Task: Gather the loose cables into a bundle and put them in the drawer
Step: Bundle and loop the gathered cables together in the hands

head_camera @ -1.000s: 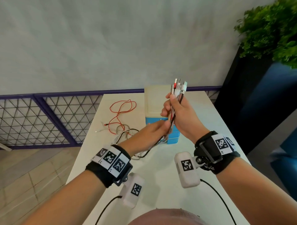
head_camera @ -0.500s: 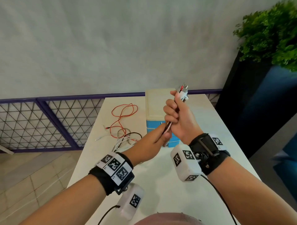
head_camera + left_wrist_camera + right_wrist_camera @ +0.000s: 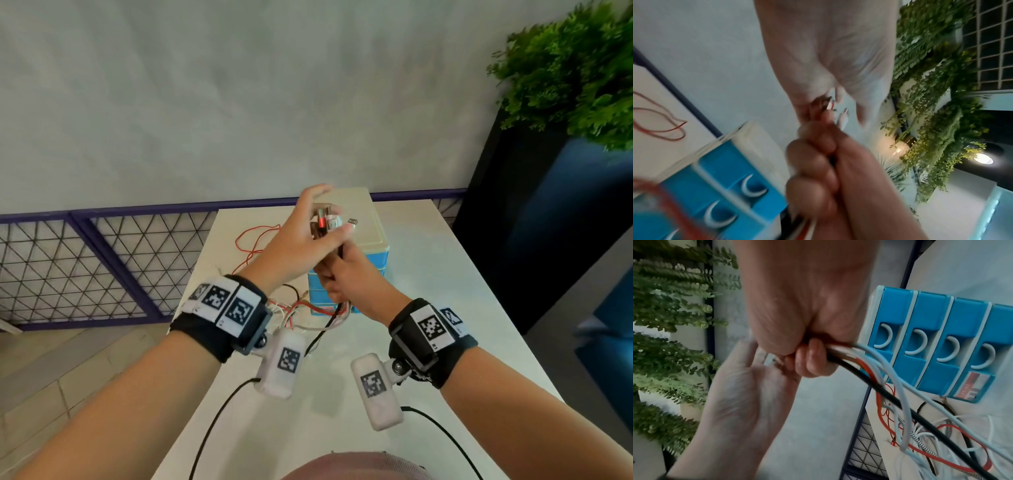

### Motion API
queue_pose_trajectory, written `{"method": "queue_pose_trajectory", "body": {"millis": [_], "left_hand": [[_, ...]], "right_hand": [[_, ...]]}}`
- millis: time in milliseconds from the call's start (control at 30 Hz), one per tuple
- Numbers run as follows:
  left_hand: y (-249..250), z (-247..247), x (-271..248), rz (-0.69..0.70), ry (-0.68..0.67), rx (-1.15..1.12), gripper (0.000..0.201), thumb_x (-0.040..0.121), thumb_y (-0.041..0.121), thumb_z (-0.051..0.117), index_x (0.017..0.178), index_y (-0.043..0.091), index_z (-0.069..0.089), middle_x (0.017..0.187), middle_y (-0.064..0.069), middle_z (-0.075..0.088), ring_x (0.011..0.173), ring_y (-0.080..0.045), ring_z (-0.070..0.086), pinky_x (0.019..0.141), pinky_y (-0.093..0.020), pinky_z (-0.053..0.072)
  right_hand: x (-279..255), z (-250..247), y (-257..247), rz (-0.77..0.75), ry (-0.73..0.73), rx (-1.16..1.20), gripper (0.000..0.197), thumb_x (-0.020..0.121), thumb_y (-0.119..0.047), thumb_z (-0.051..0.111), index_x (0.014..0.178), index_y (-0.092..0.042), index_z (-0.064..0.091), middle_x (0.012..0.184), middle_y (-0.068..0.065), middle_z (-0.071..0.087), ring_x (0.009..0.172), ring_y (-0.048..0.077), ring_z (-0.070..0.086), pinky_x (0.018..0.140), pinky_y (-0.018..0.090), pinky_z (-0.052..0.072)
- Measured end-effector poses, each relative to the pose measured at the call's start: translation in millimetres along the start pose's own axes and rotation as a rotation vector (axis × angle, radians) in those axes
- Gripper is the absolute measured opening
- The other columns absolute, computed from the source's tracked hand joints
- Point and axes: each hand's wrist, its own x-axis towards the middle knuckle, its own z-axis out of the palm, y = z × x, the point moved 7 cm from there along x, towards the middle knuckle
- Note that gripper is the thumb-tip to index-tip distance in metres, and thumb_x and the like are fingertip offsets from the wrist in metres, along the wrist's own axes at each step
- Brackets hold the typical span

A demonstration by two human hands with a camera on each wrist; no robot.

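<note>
Since half a second earlier, left hand [image 3: 301,236] had risen, fingers spread, over plugs; right hand [image 3: 346,274] clenched the limp, light cables [image 3: 869,368] near their ends.

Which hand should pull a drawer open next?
Left, probably. The right hand is fisted round the cable bundle, while the left hand has loose fingers at the plug ends, just above the closed blue drawers.

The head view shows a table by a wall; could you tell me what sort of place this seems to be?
Probably an office lounge or café-style interior, not a workshop: a white table beside a grey wall, leafy greenery in a dark planter, and a purple mesh railing over a tiled floor.
</note>
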Motion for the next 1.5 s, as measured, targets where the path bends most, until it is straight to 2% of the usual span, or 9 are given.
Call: {"method": "queue_pose_trajectory", "body": {"millis": [167,333,633,800,1033,1167,1267,1400,1500], "left_hand": [[3,0,7,0.048,-0.093,0.121,0.052,0.080,0.030,0.073,0.128,0.028,0.052,0.112,0.009,0.067,0.102,0.001,0.062,0.088,-0.015,0.048],[0,-3,7,0.024,0.034,-0.006,0.024,0.076,0.029,0.077,0.096,0.019,0.071,0.086,0.001,0.070,0.059,0.002,0.057,0.057,-0.011,0.044],[-9,3,8,-0.017,0.078,-0.113,0.005,0.086,0.028,0.067,0.082,0.024,0.066,0.092,-0.001,0.071,0.075,-0.009,0.068,0.068,-0.027,0.053],[-5,5,4,-0.019,-0.010,-0.165,0.013,0.097,0.011,0.050,0.103,0.006,0.060,0.097,-0.013,0.068,0.060,0.003,0.062,0.052,-0.010,0.046],[-2,3,6,0.015,-0.107,-0.180,0.031,0.098,0.009,0.046,0.129,0.013,0.053,0.101,-0.002,0.063,0.108,-0.019,0.065,0.089,-0.029,0.052],[-14,4,5,-0.117,-0.056,-0.450,0.037,0.103,0.030,0.032,0.133,0.015,0.045,0.115,-0.011,0.065,0.102,-0.019,0.066,0.080,-0.026,0.053],[-29,22,-6,-0.326,-0.134,-0.695,0.053,0.098,0.050,0.018,0.111,0.011,0.052,0.072,0.000,0.062,0.065,-0.013,0.059,0.073,-0.027,0.053],[-22,46,-30,-0.207,-0.366,-0.101,0.049,0.098,0.050,0.022,0.102,0.017,0.058,0.094,0.000,0.072,0.089,-0.003,0.067,0.081,-0.008,0.048],[-20,51,-30,-0.080,-0.320,0.026,0.020,0.100,0.035,0.040,0.096,0.018,0.050,0.079,0.000,0.061,0.068,0.001,0.058,0.067,-0.011,0.047]], "right_hand": [[-7,5,-5,-0.009,-0.127,-0.067,0.034,0.104,-0.015,0.032,0.070,-0.013,0.038,0.046,-0.013,0.039,0.040,0.005,0.026,0.040,0.018,0.024],[-9,1,-6,-0.007,-0.136,-0.009,0.032,0.103,-0.017,0.037,0.072,-0.011,0.041,0.049,-0.011,0.043,0.038,0.005,0.027,0.038,0.017,0.024],[-3,0,-8,-0.024,-0.153,0.089,0.018,0.102,-0.008,0.038,0.084,-0.012,0.039,0.056,-0.003,0.043,0.040,0.005,0.034,0.038,0.017,0.030],[-2,2,-5,0.037,-0.216,0.152,0.020,0.102,-0.011,0.042,0.081,-0.011,0.041,0.058,-0.005,0.049,0.038,0.003,0.031,0.037,0.015,0.027],[-2,7,-7,0.132,-0.345,0.433,0.019,0.099,-0.014,0.038,0.080,-0.013,0.045,0.068,0.000,0.041,0.048,0.007,0.034,0.044,0.019,0.032],[6,3,-7,0.078,-0.260,0.462,0.016,0.103,-0.009,0.033,0.092,-0.011,0.045,0.069,0.000,0.041,0.052,0.008,0.039,0.050,0.021,0.039],[19,-17,-14,-0.026,-0.020,0.440,0.016,0.104,-0.010,0.030,0.102,-0.007,0.046,0.064,-0.001,0.042,0.050,0.011,0.044,0.053,0.025,0.040],[27,-42,-26,-0.168,0.196,0.273,0.020,0.105,-0.012,0.031,0.099,-0.013,0.051,0.068,-0.001,0.051,0.059,0.014,0.058,0.061,0.024,0.047],[25,-42,-26,-0.185,0.181,0.185,0.018,0.104,-0.017,0.034,0.103,-0.015,0.052,0.072,-0.002,0.059,0.073,0.015,0.067,0.071,0.021,0.050]]}}
